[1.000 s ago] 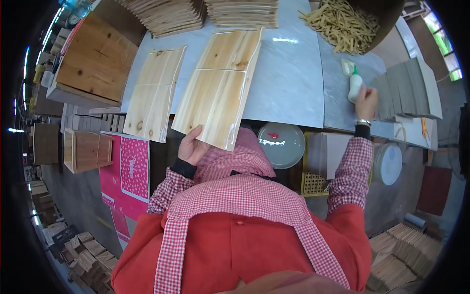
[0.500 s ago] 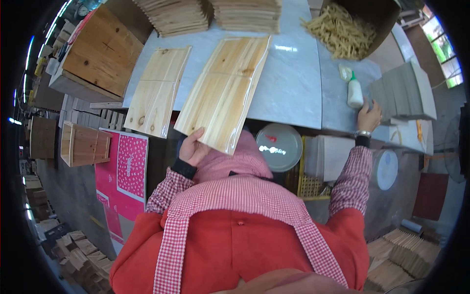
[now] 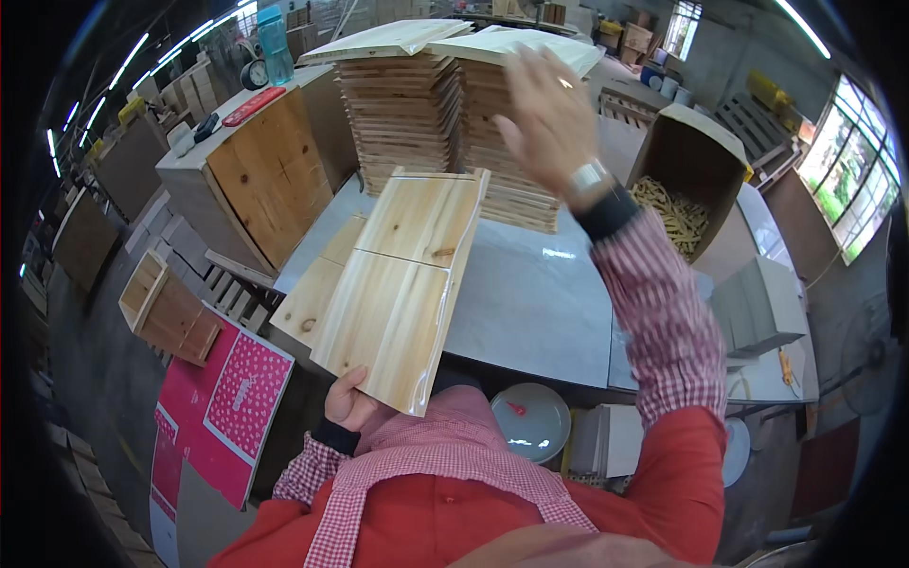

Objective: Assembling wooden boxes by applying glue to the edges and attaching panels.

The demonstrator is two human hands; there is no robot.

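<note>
My left hand [image 3: 350, 402] is closed on the lower left corner of a pale wooden panel [image 3: 393, 298], which has a groove across it and raised strips along its edges. The panel tilts over the table's front edge. My right hand [image 3: 554, 118] is raised with fingers stretched out, in front of the right stack of wooden panels [image 3: 507, 180]; whether it touches the top panel I cannot tell. Beside it stands the left stack of wooden panels [image 3: 398, 118]. A second wooden panel [image 3: 301, 312] lies partly under the held one.
A wooden cabinet [image 3: 270, 175] carries a blue bottle [image 3: 275, 47] at the left. A cardboard box [image 3: 705, 142] of small wooden pieces and a stack of grey boards [image 3: 757, 303] stand right. Below the table edge are a round basin [image 3: 532, 426] and pink sheets [image 3: 248, 393].
My right hand has left the white, green-capped bottle and swung up and left to the panel stacks. My left hand still holds the panel. The view has tilted up.
</note>
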